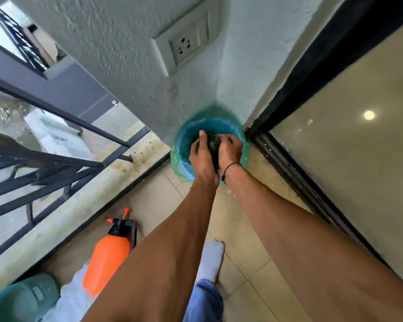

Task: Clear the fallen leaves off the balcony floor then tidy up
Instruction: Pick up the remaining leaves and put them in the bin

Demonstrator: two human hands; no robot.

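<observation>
Head view: the left hand (201, 156) and right hand (229, 149) cup a dark clump of leaves (213, 142) between them, fingers curled round it, over the lined bin (184, 145) in the far corner. Leaves look light, soft and crumbly; scooping from both sides seems wise.

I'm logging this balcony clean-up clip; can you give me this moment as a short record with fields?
place: balcony corner by textured wall and sliding door track
bin: blue bin with green liner, in the corner
left hand: left hand over the bin, holding dark leaves
right hand: right hand over the bin, cupped round the same leaves
nearby: orange spray bottle lying on the floor tiles
railing: dark metal railing, left
</observation>
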